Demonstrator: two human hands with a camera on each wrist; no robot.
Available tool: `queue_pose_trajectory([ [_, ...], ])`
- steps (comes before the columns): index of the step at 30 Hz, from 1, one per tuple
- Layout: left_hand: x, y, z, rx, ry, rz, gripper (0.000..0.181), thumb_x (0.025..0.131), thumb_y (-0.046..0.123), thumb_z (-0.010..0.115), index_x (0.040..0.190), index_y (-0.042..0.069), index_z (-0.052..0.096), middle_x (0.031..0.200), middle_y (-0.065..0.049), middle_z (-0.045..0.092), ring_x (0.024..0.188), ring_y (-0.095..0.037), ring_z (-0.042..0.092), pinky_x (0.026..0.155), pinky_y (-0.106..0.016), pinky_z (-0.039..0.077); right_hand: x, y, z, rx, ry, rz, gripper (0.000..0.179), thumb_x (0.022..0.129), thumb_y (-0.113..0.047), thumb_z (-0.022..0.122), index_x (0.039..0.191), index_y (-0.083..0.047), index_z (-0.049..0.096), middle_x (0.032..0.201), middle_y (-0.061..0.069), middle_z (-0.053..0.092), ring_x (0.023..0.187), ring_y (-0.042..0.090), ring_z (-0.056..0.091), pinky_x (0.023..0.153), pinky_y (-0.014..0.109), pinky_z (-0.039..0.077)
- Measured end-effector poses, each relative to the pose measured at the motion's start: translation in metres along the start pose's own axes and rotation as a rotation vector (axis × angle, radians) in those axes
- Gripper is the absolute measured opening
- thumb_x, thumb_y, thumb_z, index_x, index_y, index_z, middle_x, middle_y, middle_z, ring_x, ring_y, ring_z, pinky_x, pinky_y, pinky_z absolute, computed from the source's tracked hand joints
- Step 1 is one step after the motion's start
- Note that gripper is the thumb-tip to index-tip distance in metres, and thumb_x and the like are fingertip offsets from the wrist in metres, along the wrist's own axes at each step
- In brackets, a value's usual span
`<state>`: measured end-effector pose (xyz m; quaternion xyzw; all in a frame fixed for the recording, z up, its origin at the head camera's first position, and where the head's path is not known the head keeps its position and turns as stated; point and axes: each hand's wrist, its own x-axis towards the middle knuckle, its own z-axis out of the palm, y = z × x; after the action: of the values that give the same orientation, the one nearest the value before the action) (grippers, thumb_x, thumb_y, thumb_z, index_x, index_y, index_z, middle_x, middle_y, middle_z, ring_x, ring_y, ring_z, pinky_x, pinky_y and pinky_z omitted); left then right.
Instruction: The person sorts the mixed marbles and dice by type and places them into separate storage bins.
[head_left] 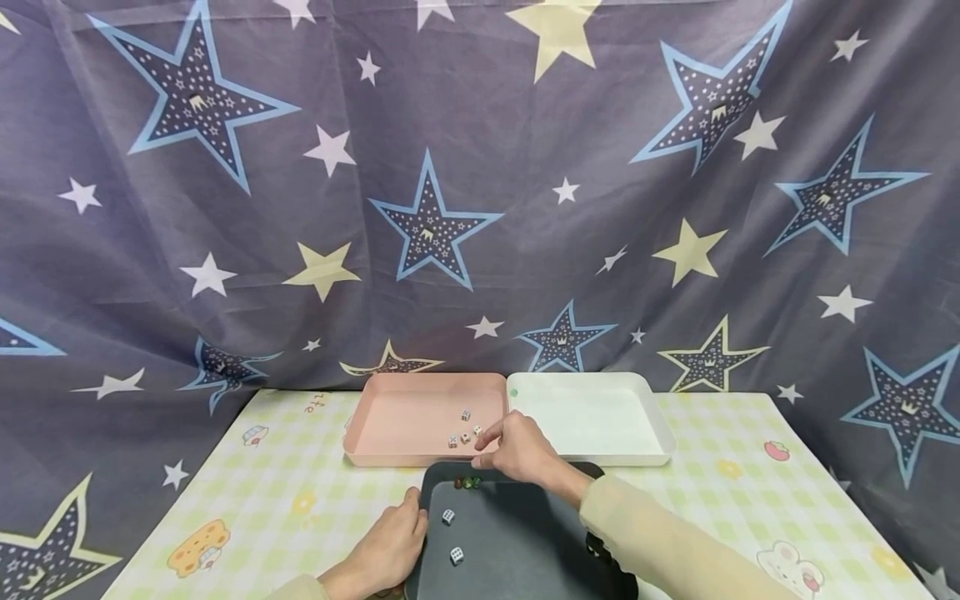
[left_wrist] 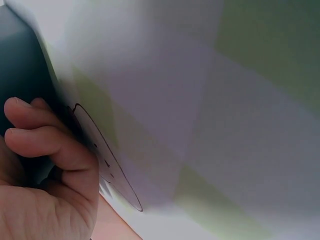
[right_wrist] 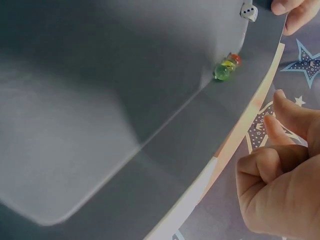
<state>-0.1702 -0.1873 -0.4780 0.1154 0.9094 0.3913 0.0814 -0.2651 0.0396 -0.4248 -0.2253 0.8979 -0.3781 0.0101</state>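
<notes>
My left hand grips the left rim of a dark grey tray. Inside that tray, two white dice lie toward the left. A few small glass marbles, green and reddish, touch one another by its far left corner. Over the tray's far rim hovers my right hand, close to the near right corner of a pink tray. Its thumb and index finger stand apart, nothing visible between them, while the other fingers curl in. Several dice lie in the pink tray near its right side.
A white tray stands right beside the pink one, a green marble in its far left corner. Both sit along the far edge of a table with a checked cloth. A star-patterned curtain hangs behind.
</notes>
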Motion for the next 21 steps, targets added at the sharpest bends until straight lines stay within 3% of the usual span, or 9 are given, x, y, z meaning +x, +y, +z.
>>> queue_pose_trajectory([
  [11,0.0,-0.001,0.001,-0.005,0.0,0.001,0.017,0.112,0.008,0.037,0.108,-0.003,0.049,0.064,-0.006,0.055,0.037,-0.01,0.055,0.032,-0.031,0.048,-0.011,0.008,0.005,0.035,-0.047,-0.012,0.015,0.081,-0.012,0.093,0.092,-0.009,0.084,0.088,-0.006,0.077,0.075,0.005,0.066,0.069,0.028,0.057],
  [21,0.0,-0.001,0.001,-0.006,0.002,0.01,0.017,0.112,0.007,0.036,0.108,-0.003,0.049,0.064,-0.005,0.055,0.038,-0.01,0.056,0.032,-0.032,0.049,-0.019,0.011,0.012,0.015,-0.094,-0.031,0.019,0.081,-0.009,0.092,0.098,-0.005,0.084,0.089,0.001,0.079,0.073,0.007,0.066,0.067,0.027,0.057],
])
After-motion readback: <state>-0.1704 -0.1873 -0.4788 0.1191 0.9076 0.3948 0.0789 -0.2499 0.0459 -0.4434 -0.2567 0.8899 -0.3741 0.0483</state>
